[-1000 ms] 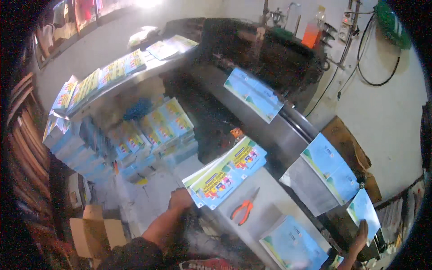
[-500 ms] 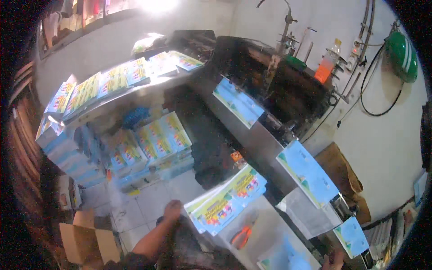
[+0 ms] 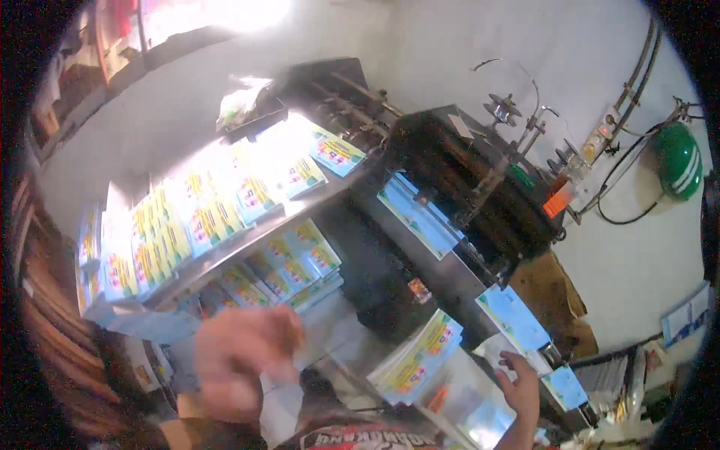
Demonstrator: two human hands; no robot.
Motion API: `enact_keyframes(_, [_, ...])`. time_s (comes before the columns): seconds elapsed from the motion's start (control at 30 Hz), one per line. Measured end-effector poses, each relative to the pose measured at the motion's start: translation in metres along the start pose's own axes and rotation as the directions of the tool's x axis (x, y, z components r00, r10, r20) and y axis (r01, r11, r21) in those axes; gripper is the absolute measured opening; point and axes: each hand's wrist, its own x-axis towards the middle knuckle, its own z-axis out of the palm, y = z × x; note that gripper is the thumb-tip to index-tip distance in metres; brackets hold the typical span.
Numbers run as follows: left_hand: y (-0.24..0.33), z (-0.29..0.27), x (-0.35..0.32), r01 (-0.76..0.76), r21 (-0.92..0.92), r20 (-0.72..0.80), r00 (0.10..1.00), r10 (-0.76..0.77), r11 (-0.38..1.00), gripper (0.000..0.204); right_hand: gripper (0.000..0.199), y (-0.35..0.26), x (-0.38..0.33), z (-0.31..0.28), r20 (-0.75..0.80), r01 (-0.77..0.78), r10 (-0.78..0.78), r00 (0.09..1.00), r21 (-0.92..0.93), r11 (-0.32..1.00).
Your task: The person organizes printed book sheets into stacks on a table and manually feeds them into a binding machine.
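Cluttered print-shop bench [image 3: 352, 352] | left hand [image 3: 244, 360] blurred, raised, grip not discernible | right hand [image 3: 521, 386] spread, fingertips on blue sheet [image 3: 517, 319] beside machine [image 3: 480, 187] | risk — booklet stack [image 3: 416, 360] at edge could be knocked off

The left hand [image 3: 244, 360] is up in front of the chest, blurred, fingers curled loosely inward, its forearm rising from the lower edge. The right hand [image 3: 521, 386] reaches out low on the right, palm forward, fingers spread and pointing up, wrist slightly bent.
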Motion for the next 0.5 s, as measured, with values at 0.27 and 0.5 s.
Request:
enact_keyframes(0.27, [0.09,0.01,0.116,0.243,-0.37,0.468,0.883,-0.046,0.897,0.021,0.038,-0.063,-0.021,-0.004,-0.133,-0.099,0.094,0.987,-0.025,0.995])
enact_keyframes(0.5, [0.042,0.025,0.171,0.36,-0.501,0.616,0.787,0.032,0.787,0.024,0.042,-0.022,-0.067,0.021,-0.247,-0.329,0.357,0.901,0.15,0.933])
